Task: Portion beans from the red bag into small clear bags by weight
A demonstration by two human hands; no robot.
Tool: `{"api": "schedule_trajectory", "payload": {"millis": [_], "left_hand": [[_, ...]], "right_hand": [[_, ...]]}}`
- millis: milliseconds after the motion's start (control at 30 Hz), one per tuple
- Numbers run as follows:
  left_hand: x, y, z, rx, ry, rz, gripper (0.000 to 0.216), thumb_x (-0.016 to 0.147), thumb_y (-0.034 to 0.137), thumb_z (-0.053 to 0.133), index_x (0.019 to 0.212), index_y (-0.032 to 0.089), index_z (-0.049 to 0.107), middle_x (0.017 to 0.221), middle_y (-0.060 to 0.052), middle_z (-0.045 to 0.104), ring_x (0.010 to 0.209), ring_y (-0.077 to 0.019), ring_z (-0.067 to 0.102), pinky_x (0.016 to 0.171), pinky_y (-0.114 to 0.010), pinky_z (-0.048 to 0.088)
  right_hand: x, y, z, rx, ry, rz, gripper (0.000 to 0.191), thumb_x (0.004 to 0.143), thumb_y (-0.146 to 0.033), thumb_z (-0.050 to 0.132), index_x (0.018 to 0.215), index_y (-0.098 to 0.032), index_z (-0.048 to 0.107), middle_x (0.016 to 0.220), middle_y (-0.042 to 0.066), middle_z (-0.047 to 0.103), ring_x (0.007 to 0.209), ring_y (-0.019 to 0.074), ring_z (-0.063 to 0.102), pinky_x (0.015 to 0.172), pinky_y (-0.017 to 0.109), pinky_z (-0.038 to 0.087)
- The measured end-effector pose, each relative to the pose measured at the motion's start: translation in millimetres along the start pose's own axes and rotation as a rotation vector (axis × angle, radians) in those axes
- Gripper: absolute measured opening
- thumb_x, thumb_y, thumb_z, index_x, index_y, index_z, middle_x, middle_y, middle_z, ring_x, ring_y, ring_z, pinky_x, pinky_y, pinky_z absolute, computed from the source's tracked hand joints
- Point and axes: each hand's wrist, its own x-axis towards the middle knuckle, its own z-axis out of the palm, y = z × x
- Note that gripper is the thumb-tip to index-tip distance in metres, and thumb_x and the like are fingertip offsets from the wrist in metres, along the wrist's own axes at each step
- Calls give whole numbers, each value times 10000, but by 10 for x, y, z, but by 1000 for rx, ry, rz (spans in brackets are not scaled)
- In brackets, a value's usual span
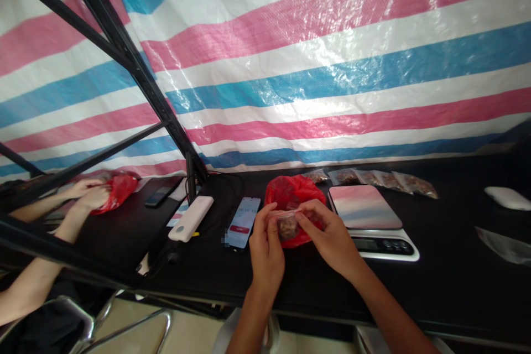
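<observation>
Between my two hands is a small clear zip bag (287, 227) with brown dried pieces in its lower part. My left hand (267, 246) pinches the bag's left top corner. On the other side, my right hand (327, 229) grips the top edge near the right corner, thumb in front. Just behind the bag, a red plastic bag (292, 188) stands open on the black table; what it holds is mostly hidden. A kitchen scale (365, 207) with a shiny square plate sits right of my right hand, nothing on its plate.
Several filled zip bags (384, 180) lie in a row behind the scale. An unfilled clear bag (504, 246) and a white case (508, 198) are at the right. Left are a phone (244, 221) and a white power bank (191, 218). Beyond the black frame (136, 66), another person's hands (91, 193) touch a red bag.
</observation>
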Motion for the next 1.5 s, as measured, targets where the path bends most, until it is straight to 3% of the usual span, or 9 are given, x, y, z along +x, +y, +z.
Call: {"api": "schedule_trajectory", "payload": {"millis": [267, 400, 567, 800, 933, 1100, 1267, 1500], "left_hand": [[-3, -17, 34, -62, 26, -13, 304, 1022, 422, 526, 1190, 194, 634, 1031, -73, 753, 908, -173, 737, 822, -276, 576], [-22, -26, 22, -28, -25, -8, 289, 1033, 398, 504, 1206, 203, 628, 1058, -72, 757, 933, -176, 739, 828, -273, 571], [-45, -41, 18, -52, -125, -36, 296, 1039, 369, 496, 1274, 210, 580, 1059, -69, 768, 962, -176, 745, 866, -287, 575], [-9, -34, 38, 2, -191, -30, 213, 988, 370, 585, 1011, 197, 707, 1093, -83, 769, 1034, -215, 729, 950, -341, 560], [-2, -2, 51, -23, -183, 7, 205, 977, 357, 594, 966, 205, 731, 1055, -81, 775, 1012, -221, 733, 937, -355, 570], [25, 42, 55, -124, -131, 13, 124, 891, 327, 716, 872, 204, 714, 1156, -93, 737, 1069, -235, 713, 970, -375, 554], [58, 74, 24, -102, -158, -22, 147, 874, 300, 715, 781, 197, 665, 1022, -78, 735, 991, -230, 710, 898, -351, 560], [56, 127, -16, -61, -246, 78, 159, 873, 232, 712, 722, 200, 676, 867, -45, 726, 865, -205, 697, 803, -316, 558]], "right_hand": [[-28, -71, 2, -71, -64, -89, 199, 983, -396, 559, 944, -221, 644, 928, 17, 618, 834, 166, 581, 775, 292, 459], [-35, -51, 17, -48, -86, -105, 168, 965, -376, 602, 921, -220, 649, 963, 24, 625, 904, 174, 604, 824, 295, 463], [-30, -62, 12, -50, 4, -133, 124, 929, -315, 621, 844, -225, 616, 864, 11, 617, 823, 173, 590, 769, 295, 466], [-34, -77, -22, 7, -32, -118, 139, 934, -356, 652, 912, -222, 681, 920, 28, 665, 877, 180, 635, 816, 304, 491], [-44, -96, -52, -11, -46, -138, 153, 941, -345, 660, 862, -220, 702, 895, 25, 667, 878, 176, 638, 830, 303, 487], [-55, -113, -130, -8, -57, -105, 163, 919, -340, 689, 824, -214, 730, 864, 26, 676, 855, 179, 645, 820, 312, 493], [-86, -101, -176, 12, -121, -30, 126, 866, -341, 756, 838, -221, 785, 870, 24, 690, 852, 175, 659, 793, 298, 502], [-211, -169, -181, -53, -61, -87, 109, 843, -266, 754, 743, -222, 749, 802, 11, 663, 783, 162, 631, 756, 301, 501]]}}
